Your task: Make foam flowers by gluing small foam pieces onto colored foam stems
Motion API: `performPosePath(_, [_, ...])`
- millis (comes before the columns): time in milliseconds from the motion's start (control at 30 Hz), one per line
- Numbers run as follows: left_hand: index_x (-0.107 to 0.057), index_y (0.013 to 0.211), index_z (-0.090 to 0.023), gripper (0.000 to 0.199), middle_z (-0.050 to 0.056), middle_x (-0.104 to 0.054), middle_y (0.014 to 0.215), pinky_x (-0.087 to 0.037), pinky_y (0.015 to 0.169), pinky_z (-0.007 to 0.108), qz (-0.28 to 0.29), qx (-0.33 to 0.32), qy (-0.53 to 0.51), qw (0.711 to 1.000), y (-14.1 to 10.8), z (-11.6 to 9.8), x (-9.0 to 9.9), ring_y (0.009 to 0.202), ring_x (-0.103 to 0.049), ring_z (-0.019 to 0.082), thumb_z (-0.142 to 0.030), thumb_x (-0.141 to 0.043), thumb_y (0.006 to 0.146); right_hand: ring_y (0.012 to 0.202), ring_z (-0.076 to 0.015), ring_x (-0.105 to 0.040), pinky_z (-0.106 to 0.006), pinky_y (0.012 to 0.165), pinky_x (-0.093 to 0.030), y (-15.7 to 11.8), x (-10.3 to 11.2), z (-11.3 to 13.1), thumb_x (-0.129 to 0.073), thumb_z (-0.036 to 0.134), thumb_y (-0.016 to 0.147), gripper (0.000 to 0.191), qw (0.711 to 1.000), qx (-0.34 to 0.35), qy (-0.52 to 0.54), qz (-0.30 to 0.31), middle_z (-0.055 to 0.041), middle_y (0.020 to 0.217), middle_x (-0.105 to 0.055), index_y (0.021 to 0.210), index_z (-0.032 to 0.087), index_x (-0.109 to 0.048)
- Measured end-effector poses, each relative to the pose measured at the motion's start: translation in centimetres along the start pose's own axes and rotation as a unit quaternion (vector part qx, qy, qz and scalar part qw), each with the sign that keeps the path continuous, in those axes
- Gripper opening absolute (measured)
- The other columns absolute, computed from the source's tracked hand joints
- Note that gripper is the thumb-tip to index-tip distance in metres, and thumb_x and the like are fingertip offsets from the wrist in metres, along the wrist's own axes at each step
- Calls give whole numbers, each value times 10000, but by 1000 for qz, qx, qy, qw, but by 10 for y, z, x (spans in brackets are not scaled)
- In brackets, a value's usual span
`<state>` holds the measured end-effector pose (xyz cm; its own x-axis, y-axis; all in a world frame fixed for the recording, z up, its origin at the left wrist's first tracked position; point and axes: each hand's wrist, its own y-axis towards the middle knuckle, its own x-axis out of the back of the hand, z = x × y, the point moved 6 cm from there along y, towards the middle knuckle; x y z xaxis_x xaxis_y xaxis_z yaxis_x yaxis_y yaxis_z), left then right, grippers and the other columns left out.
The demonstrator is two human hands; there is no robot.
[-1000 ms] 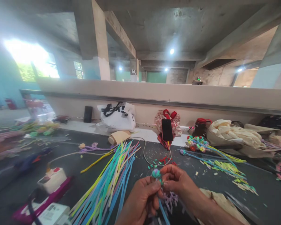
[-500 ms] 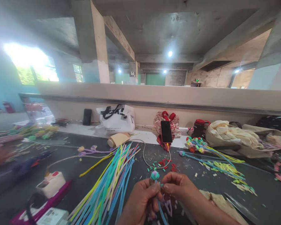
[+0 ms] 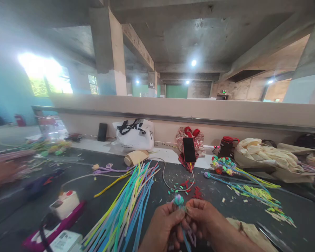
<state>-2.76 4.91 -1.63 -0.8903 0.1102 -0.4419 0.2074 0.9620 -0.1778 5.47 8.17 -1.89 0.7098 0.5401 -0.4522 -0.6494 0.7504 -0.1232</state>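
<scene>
Between the thumb and fingers of my left hand (image 3: 166, 221) is a pipe-cleaner flower (image 3: 179, 200), with a turquoise and lilac head on top. Its blue stem (image 3: 186, 241) runs down below the fingers. My right hand (image 3: 205, 217) is closed in a pinch just under the flower head, its fingertips against those of the left. What sits in that pinch is too small and covered to make out. Below the hands, some bent lilac pieces (image 3: 191, 236) are partly hidden.
Left of the hands lies a bundle of coloured pipe cleaners (image 3: 126, 206). Red snippets (image 3: 197, 192) lie ahead. Finished flowers (image 3: 223, 164) and yellow-green cut pieces (image 3: 257, 192) are to the right. A phone (image 3: 189, 149) leans on a patterned bag, its cable (image 3: 164, 171) looping across the table.
My right fingertips have moved in closer to the left ones under the flower head. The small green piece seen there earlier is now hidden. The whole view has shifted slightly.
</scene>
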Motion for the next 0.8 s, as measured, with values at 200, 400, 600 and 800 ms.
performPosePath(200, [-523, 541, -134, 337, -40, -472, 287, -222, 258, 142, -61, 0, -8, 998, -3, -1, 5, 209, -357, 43, -448, -630, 600, 321, -73, -482, -156, 320, -294, 10, 2, -19, -730, 310, 577, 277, 997, 53, 58, -25, 33, 447, -573, 654, 148, -519])
performPosePath(400, [-535, 536, -129, 338, -35, -490, 318, -223, 271, 147, -63, -8, 14, 998, -4, -2, 4, 227, -357, 39, -446, -626, 607, 367, -78, -485, -177, 372, -317, 0, -4, -1, -701, 349, 594, 281, 995, 85, -8, -46, 54, 443, -542, 636, 164, -494])
performPosePath(600, [-551, 513, -124, 343, -63, -440, 301, -137, 269, 160, -67, 19, 78, 994, -8, 1, 3, 208, -272, 16, -446, -633, 595, 457, -73, -501, -160, 382, -309, -33, 21, 56, -542, 266, 705, 108, 938, 82, -309, -131, 44, 585, -561, 680, 170, -499])
performPosePath(800, [-569, 549, -125, 286, -81, -396, 322, -142, 293, 149, -18, 52, 96, 994, -18, 0, -15, 254, -257, 12, -388, -594, 657, 583, -103, -517, -194, 547, -357, -67, 28, 62, -496, 85, 652, 162, 800, 72, -592, -66, 28, 625, -580, 665, 184, -623])
